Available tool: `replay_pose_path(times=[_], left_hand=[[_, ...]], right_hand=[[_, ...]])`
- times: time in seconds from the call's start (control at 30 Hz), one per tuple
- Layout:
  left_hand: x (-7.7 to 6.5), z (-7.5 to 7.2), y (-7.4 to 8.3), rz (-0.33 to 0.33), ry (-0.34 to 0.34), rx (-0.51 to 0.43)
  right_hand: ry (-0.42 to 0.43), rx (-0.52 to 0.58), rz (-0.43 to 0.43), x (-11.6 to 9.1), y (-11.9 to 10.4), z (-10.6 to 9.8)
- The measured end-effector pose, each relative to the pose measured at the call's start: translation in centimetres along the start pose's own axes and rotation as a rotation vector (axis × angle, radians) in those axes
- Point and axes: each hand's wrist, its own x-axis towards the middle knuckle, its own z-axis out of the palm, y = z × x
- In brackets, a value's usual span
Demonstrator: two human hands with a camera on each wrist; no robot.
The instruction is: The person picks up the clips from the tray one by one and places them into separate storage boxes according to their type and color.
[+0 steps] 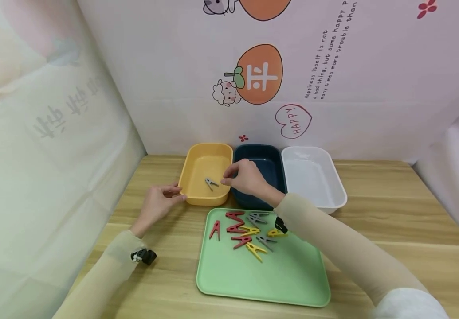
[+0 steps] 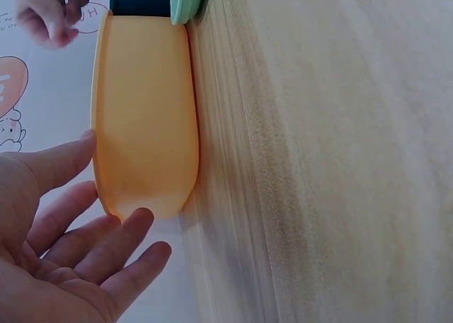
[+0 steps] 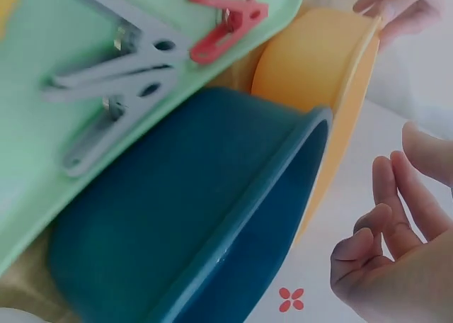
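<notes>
My left hand [image 1: 159, 204] is at the front left corner of the yellow bin [image 1: 184, 177]. In the left wrist view its thumb and relaxed fingers [image 2: 113, 256] rest against the rim. A grey clothespin [image 1: 211, 183] lies inside this bin. Above the edge between the yellow bin and the dark blue bin [image 1: 263, 200] hovers my right hand [image 1: 245, 177], nothing between its parted thumb and fingertips. On the green tray [image 1: 261, 279] lie several clothespins, among them a red clothespin [image 1: 215, 230], a yellow clothespin [image 1: 256, 250] and a grey clothespin [image 3: 117, 110].
A white bin [image 1: 313, 177] stands to the right of the blue one, all three side by side against the printed wall cloth [image 1: 353, 124]. The green tray lies in front of them on the wooden table [image 1: 393, 212]. My right forearm crosses over the tray's right side.
</notes>
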Motion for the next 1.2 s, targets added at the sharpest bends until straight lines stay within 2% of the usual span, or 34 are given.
replay_pose_path(times=[0.2,0.47,0.63,0.9,1.2], left_hand=[[0.0,-0.1,-0.1,0.013,0.01,0.02],[0.0,0.0,-0.1,0.019,0.007,0.006],[-0.2,-0.1,-0.2,0.019,0.002,-0.016],[-0.3,-0.1,-0.1,0.025,0.009,-0.007],[-0.3,0.0,0.0,0.016,0.014,-0.003]], right_hand=[[-0.021,0.006,-0.001,-2.6,-0.3,-0.6],[-0.073,0.002,-0.07,-6.1,0.2,-1.6],[-0.061,0.003,-0.094,-7.9,1.3,-2.1],[-0.052,0.013,-0.071,-10.7,4.1,-3.1],[-0.044,0.007,-0.059,-12.7,5.4,-4.2]])
